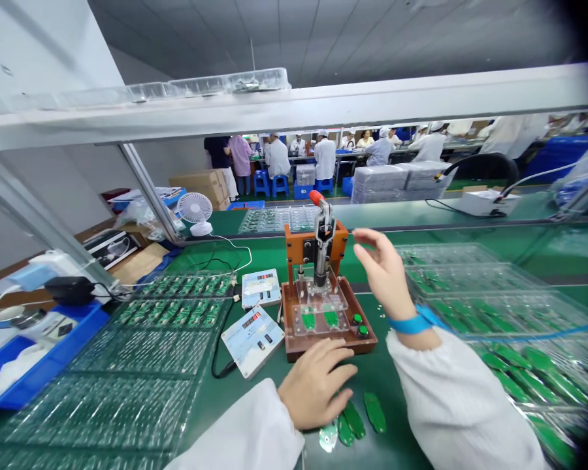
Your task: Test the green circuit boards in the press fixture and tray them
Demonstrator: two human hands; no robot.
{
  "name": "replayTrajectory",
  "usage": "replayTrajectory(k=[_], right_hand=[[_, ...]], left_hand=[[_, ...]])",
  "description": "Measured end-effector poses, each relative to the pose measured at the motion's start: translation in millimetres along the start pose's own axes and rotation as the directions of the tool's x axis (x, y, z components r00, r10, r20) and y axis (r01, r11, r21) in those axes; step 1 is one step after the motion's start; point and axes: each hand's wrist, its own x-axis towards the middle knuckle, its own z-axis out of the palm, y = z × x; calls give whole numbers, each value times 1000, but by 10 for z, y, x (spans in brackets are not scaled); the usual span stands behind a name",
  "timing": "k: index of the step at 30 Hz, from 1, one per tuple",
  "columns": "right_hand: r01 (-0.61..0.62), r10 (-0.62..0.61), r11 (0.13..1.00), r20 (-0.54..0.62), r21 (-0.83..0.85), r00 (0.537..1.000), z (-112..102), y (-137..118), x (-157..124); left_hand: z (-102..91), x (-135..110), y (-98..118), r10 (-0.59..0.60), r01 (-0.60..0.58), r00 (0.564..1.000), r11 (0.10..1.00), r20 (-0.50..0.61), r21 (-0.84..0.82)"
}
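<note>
My right hand [385, 277] hangs in the air just right of a brown press fixture [323, 346], fingers apart and empty, a blue band on its wrist. Two green circuit boards [319, 318] lie under the fixture's clear acrylic cover, below a steel press with a red-tipped lever [316, 197]. Two green buttons [359, 325] sit on the fixture's right side. My left hand [316, 385] rests palm down against the fixture's front edge, its fingers together. Whatever is under it is hidden. Several loose leaf-shaped green boards [353, 420] lie on the green mat just right of it.
Clear trays of green boards [494, 313] fill the bench on the right, and a tray of circuit panels [147, 346] lies on the left. Two digital counter boxes [252, 341] stand left of the fixture. A low shelf rail crosses above, with co-workers beyond.
</note>
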Motion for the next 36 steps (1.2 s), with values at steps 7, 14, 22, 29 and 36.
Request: replayTrajectory(k=[7,14,22,29,36], right_hand=[[-105,80,991,262,86,962,411,-461,1150],[186,-238,945,178,269,955,232,-1082,802],[529,-533,830,29,-174,846,90,-1082,-183],[517,-514,853,-56,65,856,279,-640,-447],[529,-528,842,-40,102,848,465,-357,-608]], left_hand=[[74,-81,-81,-11,10,998,1000,62,17],[74,-60,-81,12,-16,997,999,74,52],[93,-66,-83,18,-26,996,995,85,91],[116,-66,-94,-7,-2,993,997,114,76],[79,-23,-77,-21,14,991,999,135,52]])
